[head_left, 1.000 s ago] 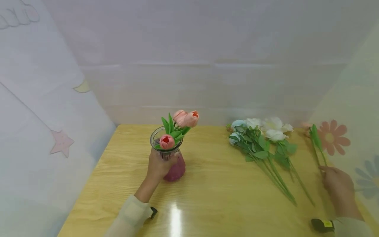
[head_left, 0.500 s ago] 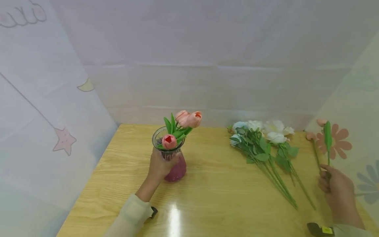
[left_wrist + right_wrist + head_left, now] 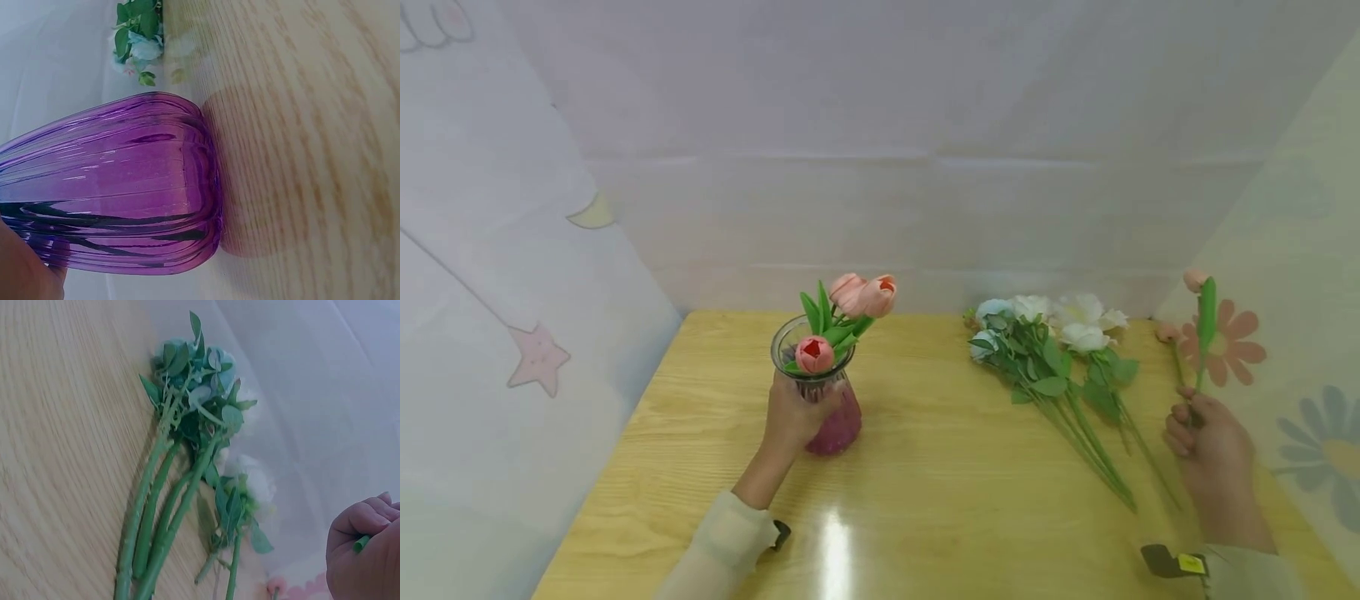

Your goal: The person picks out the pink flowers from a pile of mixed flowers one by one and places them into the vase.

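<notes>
The pink tulip stem [image 3: 1202,321] is upright above the counter [image 3: 940,467] at the far right, w/ the right hand [image 3: 1210,442] closed around its lower stem. The left hand [image 3: 790,417] grips the purple glass vase [image 3: 833,421], standing on the counter w/ three pink tulips [image 3: 850,312] in it. Between both hands lies a bunch of blue & white roses [image 3: 1052,350]; one more pink tulip [image 3: 1168,335] lies just beside the held stem.

Staged tabletop booth, likely recording corner set up indoors rather than lived-in room. Light wood-grain table [image 3: 970,500] boxed in on three sides by pale fabric sheets [image 3: 925,125] hung as backdrop. Sheets carry childlike prints: pink star [image 3: 538,360], yellow moon [image 3: 591,213], big daisies [image 3: 1228,346]. Artificial flowers [image 3: 1045,350] and glass vase [image 3: 820,400] only props on table.
</notes>
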The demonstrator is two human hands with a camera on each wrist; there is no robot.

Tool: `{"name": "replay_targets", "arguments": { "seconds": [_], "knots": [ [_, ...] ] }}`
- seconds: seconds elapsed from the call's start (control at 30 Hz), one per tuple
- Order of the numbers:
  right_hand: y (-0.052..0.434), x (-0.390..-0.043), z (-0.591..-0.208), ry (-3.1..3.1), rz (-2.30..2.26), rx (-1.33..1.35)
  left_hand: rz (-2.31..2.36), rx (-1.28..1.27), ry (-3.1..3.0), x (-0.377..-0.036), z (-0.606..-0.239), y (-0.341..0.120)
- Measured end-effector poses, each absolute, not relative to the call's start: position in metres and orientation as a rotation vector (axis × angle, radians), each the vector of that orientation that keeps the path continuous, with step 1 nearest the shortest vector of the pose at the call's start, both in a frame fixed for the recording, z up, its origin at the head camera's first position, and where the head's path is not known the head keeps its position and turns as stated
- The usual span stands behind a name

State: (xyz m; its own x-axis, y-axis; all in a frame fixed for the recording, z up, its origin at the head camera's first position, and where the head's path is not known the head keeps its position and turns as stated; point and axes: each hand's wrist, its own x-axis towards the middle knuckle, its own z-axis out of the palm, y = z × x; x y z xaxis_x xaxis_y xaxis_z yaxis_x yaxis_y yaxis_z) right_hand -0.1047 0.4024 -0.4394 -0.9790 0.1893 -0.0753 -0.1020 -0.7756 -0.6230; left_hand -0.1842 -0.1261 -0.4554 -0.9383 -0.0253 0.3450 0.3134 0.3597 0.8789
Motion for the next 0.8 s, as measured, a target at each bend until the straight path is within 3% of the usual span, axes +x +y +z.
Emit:
{"name": "replay_targets", "arguments": {
  "seconds": [0.8],
  "knots": [
    [0.347, -0.113, -0.430, -0.838, 2.870, 0.231, -1.614, -0.316, -2.278, -0.184, -0.455, -0.126]
  ]
}}
